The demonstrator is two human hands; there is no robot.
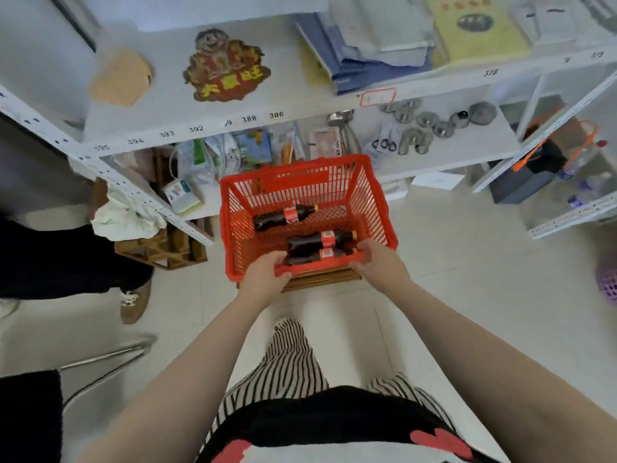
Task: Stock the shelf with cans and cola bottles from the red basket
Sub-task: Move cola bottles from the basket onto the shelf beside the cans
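A red plastic basket (374, 202) sits in front of the white shelf (207, 128), resting on a low wooden stand. Three cola bottles lie on their sides inside it: one toward the back (283, 215), one in the middle (320, 240), one against the near wall (317, 256). No cans are visible. My left hand (265, 277) grips the basket's near rim at its left corner. My right hand (379, 259) grips the same rim at the right corner, fingers curled over the edge.
The upper shelf board holds a paper ornament (225, 66), a tan pad and stacked papers (374, 45). The lower board carries metal parts (434, 125), scissors and packets. Another person's leg and shoe (135, 304) stand at the left. A purple basket (609, 284) is at the right edge.
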